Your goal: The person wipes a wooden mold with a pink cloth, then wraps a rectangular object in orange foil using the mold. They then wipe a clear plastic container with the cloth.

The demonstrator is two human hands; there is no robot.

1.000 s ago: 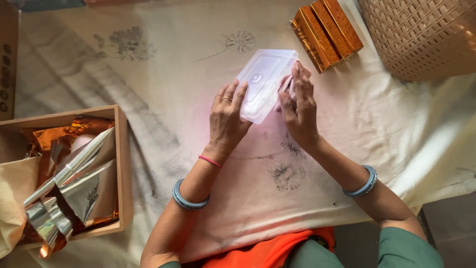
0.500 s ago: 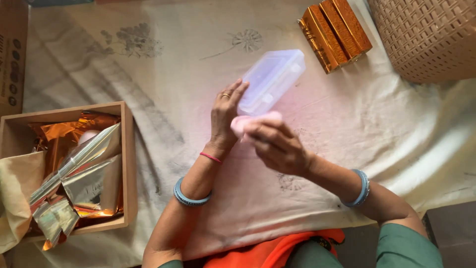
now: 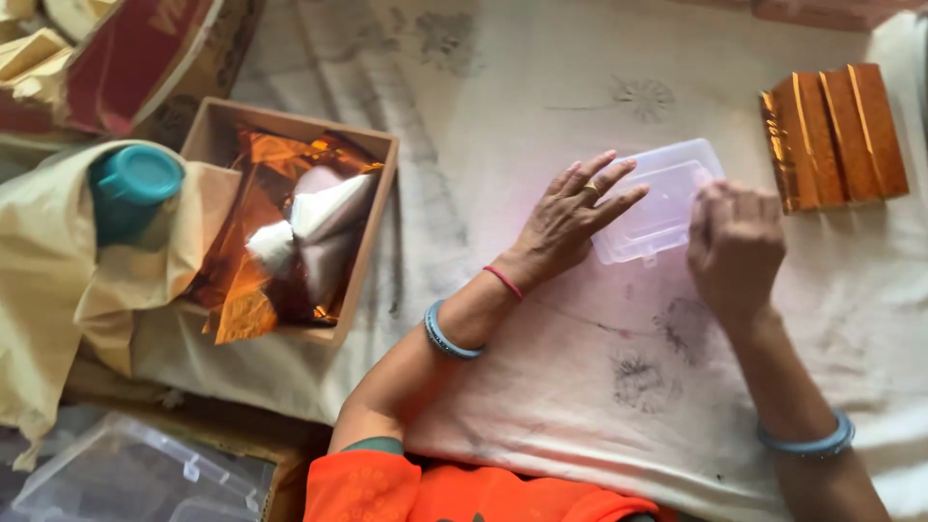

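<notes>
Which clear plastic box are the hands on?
The small clear box on the cloth, under both hands; the other clear boxes lie untouched at the lower left corner.

A pale cloth point(image 3: 541, 116) printed with faint flowers covers the floor. On it lie a clear plastic box point(image 3: 659, 201), a stack of gold foil boxes point(image 3: 836, 135) and an open cardboard box point(image 3: 372, 232).
</notes>
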